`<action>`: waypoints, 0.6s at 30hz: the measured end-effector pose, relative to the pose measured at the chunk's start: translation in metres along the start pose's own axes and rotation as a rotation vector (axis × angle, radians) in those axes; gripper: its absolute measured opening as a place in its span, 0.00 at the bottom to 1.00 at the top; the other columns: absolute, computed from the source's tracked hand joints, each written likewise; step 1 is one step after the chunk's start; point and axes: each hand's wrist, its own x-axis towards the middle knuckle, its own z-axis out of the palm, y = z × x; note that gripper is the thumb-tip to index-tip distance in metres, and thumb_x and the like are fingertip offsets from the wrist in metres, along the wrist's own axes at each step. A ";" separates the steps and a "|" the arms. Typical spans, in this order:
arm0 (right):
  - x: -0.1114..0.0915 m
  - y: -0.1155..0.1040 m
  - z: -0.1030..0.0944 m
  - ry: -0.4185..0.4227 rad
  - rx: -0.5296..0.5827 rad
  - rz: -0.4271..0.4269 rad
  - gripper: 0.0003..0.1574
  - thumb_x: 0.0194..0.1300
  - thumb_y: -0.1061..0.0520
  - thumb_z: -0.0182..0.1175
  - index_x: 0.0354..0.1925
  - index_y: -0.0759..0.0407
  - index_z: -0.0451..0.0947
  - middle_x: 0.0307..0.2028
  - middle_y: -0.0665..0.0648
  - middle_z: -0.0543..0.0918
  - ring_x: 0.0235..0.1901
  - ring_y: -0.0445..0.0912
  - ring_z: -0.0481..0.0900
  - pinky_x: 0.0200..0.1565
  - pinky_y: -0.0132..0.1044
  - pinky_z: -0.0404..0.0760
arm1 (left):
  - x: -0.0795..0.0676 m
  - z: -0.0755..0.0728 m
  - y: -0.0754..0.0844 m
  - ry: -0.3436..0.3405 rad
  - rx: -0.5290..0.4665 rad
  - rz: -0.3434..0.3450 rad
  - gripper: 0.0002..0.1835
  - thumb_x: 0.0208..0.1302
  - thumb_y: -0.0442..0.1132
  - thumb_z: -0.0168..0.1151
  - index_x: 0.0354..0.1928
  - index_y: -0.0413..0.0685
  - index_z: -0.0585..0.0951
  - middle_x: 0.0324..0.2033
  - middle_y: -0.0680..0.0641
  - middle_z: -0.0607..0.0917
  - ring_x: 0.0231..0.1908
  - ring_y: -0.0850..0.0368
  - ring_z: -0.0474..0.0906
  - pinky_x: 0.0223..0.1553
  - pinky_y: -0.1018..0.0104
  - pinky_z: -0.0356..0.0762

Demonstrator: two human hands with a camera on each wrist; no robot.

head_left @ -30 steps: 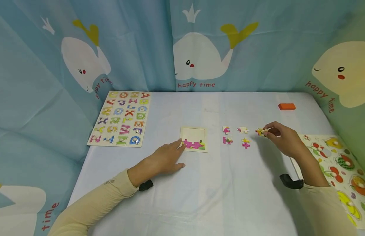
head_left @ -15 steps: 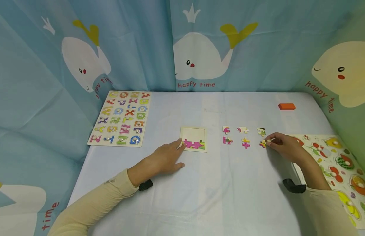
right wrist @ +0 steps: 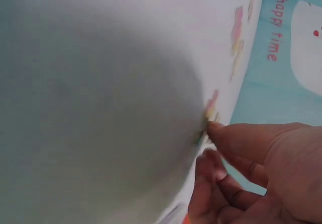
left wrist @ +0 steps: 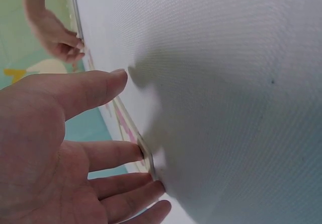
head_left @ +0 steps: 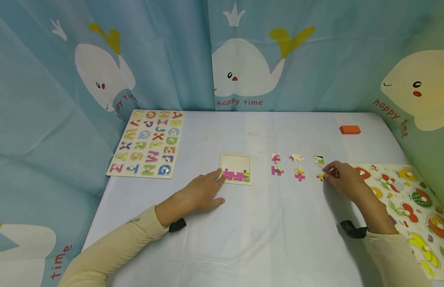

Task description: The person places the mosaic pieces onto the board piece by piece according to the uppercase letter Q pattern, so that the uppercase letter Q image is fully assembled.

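Observation:
A small square puzzle board [head_left: 234, 163] lies mid-table, with pink and green pieces along its near side. My left hand [head_left: 202, 191] rests flat at its near left corner; in the left wrist view the straight fingers [left wrist: 118, 153] touch the board's edge [left wrist: 147, 151]. On the right, my right hand [head_left: 345, 179] pinches a yellow and pink puzzle piece [head_left: 320, 176] at table level, partly hidden by the fingertips. Just beyond it lies a green and white piece [head_left: 318, 160]. Several other loose pieces, such as a pink one [head_left: 277, 171], lie in two rows to the left.
An alphabet peg board [head_left: 146, 144] lies at the far left of the table. A fruit peg board [head_left: 404, 199] extends under the right forearm. At the back right sits an orange block [head_left: 350, 130]. Whale-print curtains [head_left: 193, 59] stand behind.
My right hand has set the green and white piece down at the end of the far row, then moved nearer with the yellow and pink piece. The left hand stays put.

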 end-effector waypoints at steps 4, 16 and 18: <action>0.004 -0.016 -0.004 0.036 -0.033 -0.028 0.21 0.77 0.59 0.59 0.58 0.75 0.74 0.45 0.74 0.78 0.43 0.61 0.75 0.37 0.42 0.76 | 0.000 0.000 0.000 -0.001 -0.007 -0.008 0.42 0.76 0.57 0.63 0.81 0.40 0.65 0.82 0.36 0.62 0.79 0.42 0.64 0.77 0.49 0.68; 0.026 -0.117 0.029 0.002 0.086 -0.244 0.17 0.78 0.60 0.59 0.58 0.70 0.77 0.46 0.67 0.84 0.47 0.59 0.84 0.45 0.50 0.85 | -0.001 0.000 0.000 0.006 -0.014 -0.008 0.42 0.76 0.57 0.63 0.81 0.40 0.65 0.82 0.37 0.62 0.80 0.42 0.62 0.78 0.48 0.67; 0.031 -0.136 0.042 -0.018 0.097 -0.305 0.15 0.77 0.63 0.60 0.57 0.70 0.78 0.44 0.66 0.85 0.46 0.58 0.84 0.46 0.51 0.84 | -0.001 0.000 -0.001 0.007 -0.014 -0.008 0.42 0.76 0.57 0.63 0.81 0.41 0.65 0.82 0.37 0.62 0.80 0.43 0.62 0.78 0.48 0.67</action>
